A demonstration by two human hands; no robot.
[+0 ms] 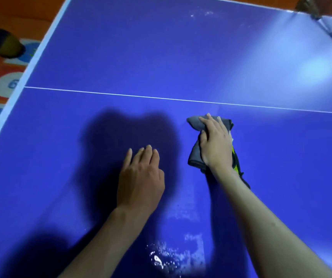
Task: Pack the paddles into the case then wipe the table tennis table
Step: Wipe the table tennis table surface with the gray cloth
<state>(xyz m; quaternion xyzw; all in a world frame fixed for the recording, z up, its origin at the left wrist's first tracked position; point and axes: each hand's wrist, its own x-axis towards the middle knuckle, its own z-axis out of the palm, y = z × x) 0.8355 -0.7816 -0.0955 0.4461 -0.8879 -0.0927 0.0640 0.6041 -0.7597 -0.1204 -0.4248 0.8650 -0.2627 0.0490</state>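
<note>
Both hands down on the blue table (pixel 181 57): your right hand (pixel 216 143) presses flat, fingers spread, on the grey cloth (pixel 196 122); left hand (pixel 141 181) rests open-palmed just left, near wet streaks (pixel 183 209).

Blue table (pixel 121 57), thin white line across; grey cloth (pixel 196 122) and wet patch (pixel 173 255) on it.
</note>
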